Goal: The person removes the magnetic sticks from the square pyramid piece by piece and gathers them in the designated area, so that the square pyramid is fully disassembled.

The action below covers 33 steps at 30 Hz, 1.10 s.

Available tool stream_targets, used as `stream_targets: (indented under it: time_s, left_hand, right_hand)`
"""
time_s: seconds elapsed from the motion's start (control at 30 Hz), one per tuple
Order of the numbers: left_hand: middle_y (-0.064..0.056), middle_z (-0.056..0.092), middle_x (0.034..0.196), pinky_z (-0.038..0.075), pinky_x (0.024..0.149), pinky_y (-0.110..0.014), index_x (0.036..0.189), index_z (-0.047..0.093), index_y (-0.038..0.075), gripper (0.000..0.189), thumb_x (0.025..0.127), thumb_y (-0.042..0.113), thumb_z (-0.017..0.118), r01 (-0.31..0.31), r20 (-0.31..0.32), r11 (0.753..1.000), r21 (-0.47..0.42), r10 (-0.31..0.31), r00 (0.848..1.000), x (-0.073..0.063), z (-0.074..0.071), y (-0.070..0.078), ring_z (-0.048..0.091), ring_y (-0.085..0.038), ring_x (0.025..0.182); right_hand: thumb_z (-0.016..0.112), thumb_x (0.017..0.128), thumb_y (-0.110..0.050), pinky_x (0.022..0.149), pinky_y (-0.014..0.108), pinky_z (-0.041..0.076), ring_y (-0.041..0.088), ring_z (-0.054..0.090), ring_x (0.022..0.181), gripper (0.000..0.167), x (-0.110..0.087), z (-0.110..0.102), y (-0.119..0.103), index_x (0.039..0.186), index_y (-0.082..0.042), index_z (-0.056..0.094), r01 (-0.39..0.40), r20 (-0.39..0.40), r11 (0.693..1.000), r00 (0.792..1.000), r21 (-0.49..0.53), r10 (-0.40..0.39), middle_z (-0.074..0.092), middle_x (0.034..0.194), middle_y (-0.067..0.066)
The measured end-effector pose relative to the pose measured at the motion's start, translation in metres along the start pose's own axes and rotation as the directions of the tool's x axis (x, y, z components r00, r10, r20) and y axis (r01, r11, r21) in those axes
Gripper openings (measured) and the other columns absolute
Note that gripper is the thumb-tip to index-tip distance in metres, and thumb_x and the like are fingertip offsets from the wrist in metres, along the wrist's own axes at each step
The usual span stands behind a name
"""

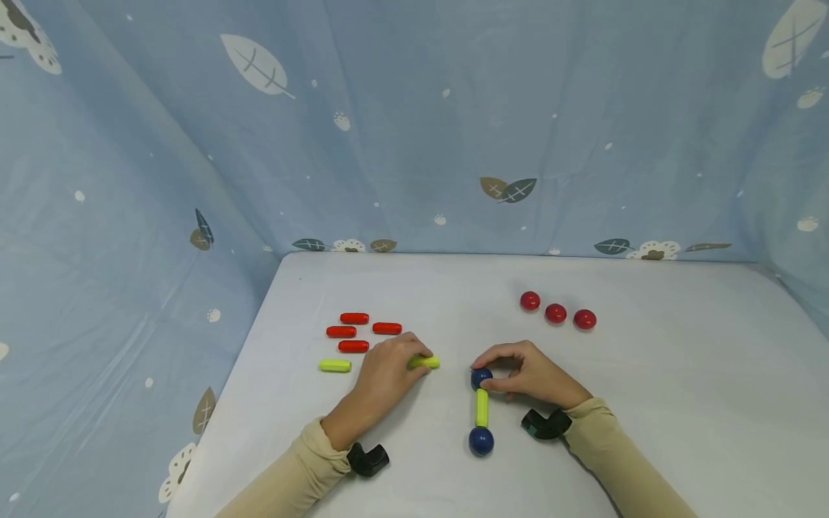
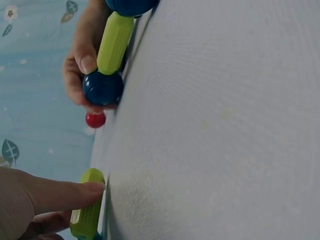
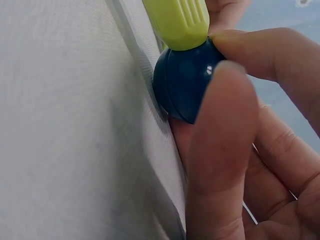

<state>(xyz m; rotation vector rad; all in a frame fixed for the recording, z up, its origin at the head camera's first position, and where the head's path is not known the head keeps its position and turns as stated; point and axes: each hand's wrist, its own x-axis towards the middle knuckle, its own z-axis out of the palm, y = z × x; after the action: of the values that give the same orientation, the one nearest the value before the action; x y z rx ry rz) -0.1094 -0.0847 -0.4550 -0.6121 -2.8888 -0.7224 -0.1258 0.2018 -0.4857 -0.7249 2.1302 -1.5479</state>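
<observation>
In the head view my left hand [image 1: 388, 365] pinches a yellow-green rod [image 1: 434, 362] between thumb and fingers, close over the white table. Fingers and thumb of my right hand [image 1: 534, 374] grip a blue ball [image 1: 479, 375]. That ball joins a second yellow-green rod [image 1: 482, 408], whose near end meets another blue ball [image 1: 481, 442]. This joined piece points toward me, lying to the right of the left hand's rod with a gap between. The right wrist view shows the gripped blue ball [image 3: 182, 82] against the ridged rod end [image 3: 180, 25].
Several red rods [image 1: 353, 318] lie at the left, with one loose yellow-green rod [image 1: 334, 365] nearer me. Three red balls [image 1: 555, 313] sit at the back right of the white table [image 1: 680, 345]. A blue leaf-patterned curtain [image 1: 401, 129] hangs behind.
</observation>
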Motion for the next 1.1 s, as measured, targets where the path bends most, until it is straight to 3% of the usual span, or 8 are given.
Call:
stream_targets:
  time_s: [0.5, 0.67, 0.8, 0.97, 1.1]
  left_hand:
    - [0.006, 0.073, 0.096, 0.054, 0.072, -0.026, 0.099, 0.081, 0.018, 0.021, 0.080, 0.018, 0.090, 0.024, -0.012, 1.000, -0.013, -0.024, 1.000, -0.001, 0.000, 0.000, 0.069, -0.011, 0.086]
    - [0.006, 0.072, 0.093, 0.056, 0.074, -0.023, 0.095, 0.078, 0.018, 0.015, 0.085, 0.026, 0.087, -0.046, -0.011, 0.994, -0.103, 0.045, 0.999, -0.005, 0.002, 0.011, 0.069, -0.011, 0.085]
    - [0.012, 0.071, 0.083, 0.052, 0.070, -0.019, 0.091, 0.074, 0.022, 0.016, 0.092, 0.037, 0.079, -0.091, 0.069, 0.975, -0.201, 0.107, 0.992, -0.011, 0.010, 0.022, 0.065, -0.004, 0.077]
    - [0.020, 0.058, 0.065, 0.040, 0.056, -0.018, 0.087, 0.068, 0.027, 0.034, 0.090, 0.060, 0.071, -0.025, 0.230, 0.970, -0.243, 0.082, 0.970, -0.018, 0.021, 0.031, 0.050, 0.003, 0.059]
    - [0.020, 0.052, 0.059, 0.037, 0.052, -0.020, 0.075, 0.064, 0.029, 0.038, 0.088, 0.064, 0.072, 0.014, 0.301, 0.975, -0.223, 0.055, 0.952, -0.020, 0.026, 0.033, 0.048, 0.003, 0.055]
  right_hand:
    - [0.082, 0.089, -0.015, 0.060, 0.033, 0.061, 0.008, 0.068, 0.085, 0.030, 0.002, 0.001, 0.000, 0.118, -0.009, 0.075, -0.003, 0.004, 1.000, 1.000, 0.011, 0.003, 0.073, 0.120, 0.014]
    - [0.082, 0.089, -0.015, 0.060, 0.034, 0.061, 0.007, 0.068, 0.087, 0.030, 0.002, 0.002, 0.002, 0.118, -0.010, 0.075, 0.000, -0.002, 1.000, 1.000, 0.012, 0.000, 0.073, 0.119, 0.013]
    - [0.082, 0.089, -0.015, 0.059, 0.034, 0.061, 0.008, 0.068, 0.083, 0.029, 0.003, 0.003, 0.003, 0.117, -0.009, 0.074, 0.023, -0.018, 1.000, 1.000, -0.003, -0.024, 0.073, 0.114, 0.012]
    - [0.083, 0.088, -0.018, 0.058, 0.035, 0.060, 0.008, 0.067, 0.081, 0.027, 0.003, 0.005, 0.003, 0.114, -0.013, 0.075, 0.024, -0.038, 0.999, 0.999, -0.027, -0.025, 0.073, 0.112, 0.009]
    - [0.083, 0.088, -0.018, 0.058, 0.034, 0.060, 0.007, 0.066, 0.083, 0.027, 0.002, 0.005, 0.002, 0.114, -0.014, 0.075, 0.024, -0.042, 0.999, 0.999, -0.032, -0.025, 0.073, 0.113, 0.009]
